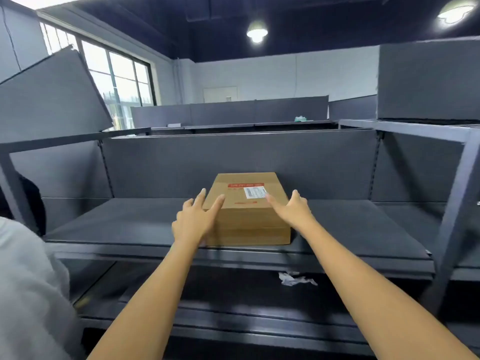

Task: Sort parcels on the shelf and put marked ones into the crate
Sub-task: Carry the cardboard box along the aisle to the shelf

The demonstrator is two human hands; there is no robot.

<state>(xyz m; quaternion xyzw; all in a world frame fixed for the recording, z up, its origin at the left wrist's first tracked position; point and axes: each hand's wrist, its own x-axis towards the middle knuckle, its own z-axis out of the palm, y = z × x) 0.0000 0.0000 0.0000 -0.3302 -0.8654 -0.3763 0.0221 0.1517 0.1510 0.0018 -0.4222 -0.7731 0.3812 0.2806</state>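
Note:
A brown cardboard parcel (246, 219) lies flat on the grey metal shelf (117, 224), near its front edge. It carries a red printed strip and a white label on its top face. My left hand (196, 218) is at the parcel's left front corner, fingers straight and spread, fingertips over the top edge. My right hand (291, 207) reaches over the right side of the top, fingers straight, one fingertip by the white label. Neither hand has a grip on the parcel. No crate is in view.
A crumpled white scrap (294, 279) lies on the lower shelf. A shelf upright (452, 216) stands at the right. A tilted grey panel (52, 94) leans at upper left, and a person's pale sleeve (28, 289) fills the lower left.

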